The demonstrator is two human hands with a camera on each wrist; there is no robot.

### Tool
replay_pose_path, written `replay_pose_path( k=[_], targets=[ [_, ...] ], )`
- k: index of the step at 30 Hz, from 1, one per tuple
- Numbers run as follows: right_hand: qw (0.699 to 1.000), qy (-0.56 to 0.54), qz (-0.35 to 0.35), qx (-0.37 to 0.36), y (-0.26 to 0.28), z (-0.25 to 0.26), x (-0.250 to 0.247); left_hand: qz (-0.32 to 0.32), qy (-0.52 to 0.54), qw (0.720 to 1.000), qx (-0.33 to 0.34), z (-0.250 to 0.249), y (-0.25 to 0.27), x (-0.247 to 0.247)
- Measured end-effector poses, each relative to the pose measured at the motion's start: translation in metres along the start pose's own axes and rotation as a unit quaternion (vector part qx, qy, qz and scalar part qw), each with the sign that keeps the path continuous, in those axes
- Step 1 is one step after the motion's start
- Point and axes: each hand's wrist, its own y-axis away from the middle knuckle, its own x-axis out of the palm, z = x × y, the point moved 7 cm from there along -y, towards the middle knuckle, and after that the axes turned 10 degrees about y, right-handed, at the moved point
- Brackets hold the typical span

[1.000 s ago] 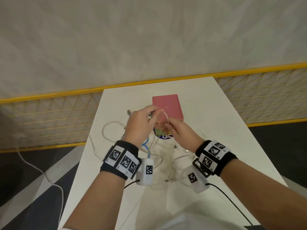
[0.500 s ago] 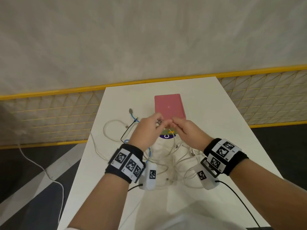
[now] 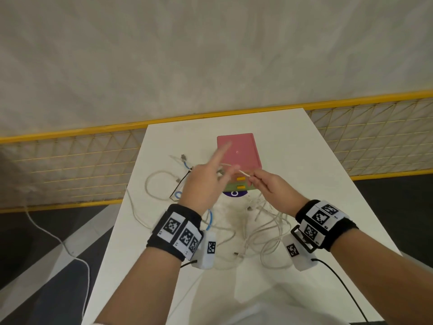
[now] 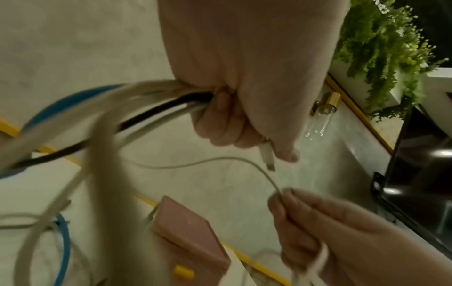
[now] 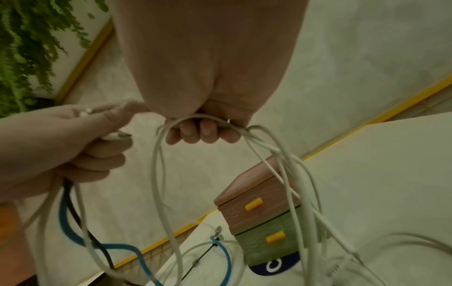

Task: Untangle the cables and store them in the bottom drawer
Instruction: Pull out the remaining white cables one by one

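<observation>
A bundle of white, black and blue cables (image 4: 156, 100) is gripped in the left hand (image 3: 201, 184), index finger extended. A thin white cable (image 4: 220, 160) is pinched by the right hand (image 3: 271, 188), fingers curled. Both are held above the table (image 3: 328, 184), before the drawer box (image 3: 237, 152); remaining cables (image 3: 262, 228) lie on the table.

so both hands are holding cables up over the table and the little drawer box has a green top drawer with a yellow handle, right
Not quite. Both the left hand and the right hand do hold cables above the table, but the drawer box has a pink top drawer; the green one is below it. Each has a yellow handle. The right wrist view shows this plainly.
</observation>
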Motion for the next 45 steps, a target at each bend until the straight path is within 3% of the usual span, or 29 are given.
replay_pose_path(
  k=[1,3,6,9,11,13,16,19,25,29,33,34,37,41,43,45],
  targets=[
    [1.000,0.009,-0.005,-0.011,-0.001,0.003,-0.001,0.042,-0.002,0.999,0.009,-0.001,0.001,0.014],
    [0.999,0.024,-0.001,-0.035,-0.002,0.008,-0.002,0.057,0.008,0.998,0.027,-0.004,0.001,0.023],
    [0.996,0.087,0.017,-0.031,0.002,-0.004,-0.002,-0.015,0.006,0.999,0.039,-0.002,-0.005,0.003],
    [0.991,0.137,0.010,-0.008,0.011,-0.021,-0.008,-0.114,0.022,0.993,0.007,0.012,-0.009,-0.028],
    [0.988,0.152,0.007,0.012,0.014,-0.025,-0.008,-0.132,0.005,0.991,-0.014,0.015,-0.006,-0.035],
    [0.990,0.139,0.001,0.028,0.013,-0.024,-0.006,-0.089,-0.010,0.996,-0.020,0.012,-0.003,-0.022],
    [0.993,0.109,-0.023,-0.025,0.008,-0.008,-0.002,0.028,-0.028,0.999,-0.002,0.001,0.003,0.016],
    [0.993,0.106,-0.018,-0.049,0.007,-0.001,0.000,0.045,-0.040,0.998,0.017,0.003,0.003,0.029],
    [0.994,0.097,0.052,-0.019,0.018,-0.010,-0.003,-0.022,-0.086,0.996,-0.006,0.015,-0.001,-0.010],
    [0.982,0.184,0.005,-0.052,0.008,-0.008,-0.004,0.007,-0.066,0.997,-0.039,0.024,0.006,-0.009],
    [0.969,0.213,0.123,0.018,-0.023,0.001,0.007,-0.027,0.015,0.998,-0.063,0.034,0.017,-0.021],
    [0.969,0.211,0.126,0.021,-0.036,0.007,0.008,-0.039,0.033,0.996,-0.068,0.037,0.020,-0.025],
    [0.990,0.120,0.078,0.002,-0.075,0.035,0.009,-0.080,0.074,0.991,-0.074,0.047,0.025,-0.033],
    [0.992,0.015,0.123,0.021,-0.097,0.040,0.026,-0.138,0.076,0.985,-0.070,0.060,0.033,-0.043],
    [0.991,0.083,0.100,0.028,-0.093,0.021,0.022,-0.155,0.080,0.982,-0.073,0.067,0.037,-0.046],
    [0.967,0.216,0.118,0.059,-0.080,-0.010,0.019,-0.161,0.082,0.980,-0.087,0.074,0.041,-0.046]
  ],
)
